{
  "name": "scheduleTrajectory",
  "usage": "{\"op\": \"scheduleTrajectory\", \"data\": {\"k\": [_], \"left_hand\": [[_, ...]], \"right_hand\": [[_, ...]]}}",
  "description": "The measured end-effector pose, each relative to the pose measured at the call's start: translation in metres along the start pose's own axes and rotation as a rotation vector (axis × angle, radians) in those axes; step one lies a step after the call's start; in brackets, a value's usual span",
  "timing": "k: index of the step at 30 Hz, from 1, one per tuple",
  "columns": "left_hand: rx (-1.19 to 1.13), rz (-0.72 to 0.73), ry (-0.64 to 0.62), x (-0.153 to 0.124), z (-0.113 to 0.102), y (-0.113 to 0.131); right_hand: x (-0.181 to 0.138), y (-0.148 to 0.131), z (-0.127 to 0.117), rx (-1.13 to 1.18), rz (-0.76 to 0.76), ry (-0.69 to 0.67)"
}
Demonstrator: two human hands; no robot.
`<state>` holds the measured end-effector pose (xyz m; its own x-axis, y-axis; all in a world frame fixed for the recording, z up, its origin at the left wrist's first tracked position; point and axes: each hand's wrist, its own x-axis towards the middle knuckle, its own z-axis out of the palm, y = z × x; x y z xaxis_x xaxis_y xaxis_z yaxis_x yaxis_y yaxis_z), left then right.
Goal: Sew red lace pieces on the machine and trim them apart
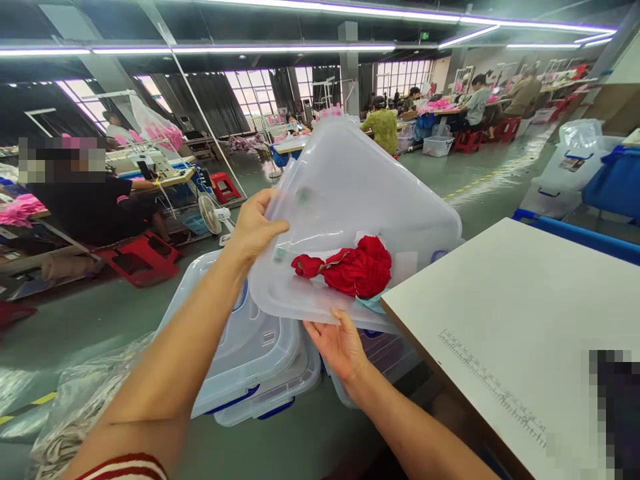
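Note:
A translucent plastic storage box [350, 180] is held up, tilted, with its inside facing me. My left hand [257, 227] is closed around its left rim, thumb on the inside. At the lower edge, my right hand [343, 343] grips the rim from below, thumb on top and fingers partly hidden beneath. Bunched red fabric [367, 270] lies low in the box. Beside it are a whitish piece and a bit of pale blue material [371, 302]. The box's right corner is close to the white tabletop [525, 300].
Lidded plastic boxes [235, 360] are stacked on the floor below. Clear plastic bags [85, 407] lie at lower left. A person in black sits at left near a red stool [143, 257] and a fan [210, 213]. Blue carts [613, 190] stand at right; people sit at sewing tables behind.

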<state>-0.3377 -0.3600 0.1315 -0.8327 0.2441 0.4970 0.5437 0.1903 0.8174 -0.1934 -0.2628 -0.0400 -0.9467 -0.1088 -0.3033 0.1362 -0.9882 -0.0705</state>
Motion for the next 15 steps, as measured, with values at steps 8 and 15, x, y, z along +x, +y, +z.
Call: {"op": "scheduleTrajectory", "data": {"k": [8, 15], "left_hand": [[0.020, -0.087, 0.142, 0.010, -0.053, 0.009], [-0.013, -0.078, 0.238, 0.008, -0.086, -0.015]], "right_hand": [[0.023, 0.027, 0.032, -0.037, 0.027, -0.056], [0.041, 0.046, 0.042, -0.076, 0.020, -0.030]]}}
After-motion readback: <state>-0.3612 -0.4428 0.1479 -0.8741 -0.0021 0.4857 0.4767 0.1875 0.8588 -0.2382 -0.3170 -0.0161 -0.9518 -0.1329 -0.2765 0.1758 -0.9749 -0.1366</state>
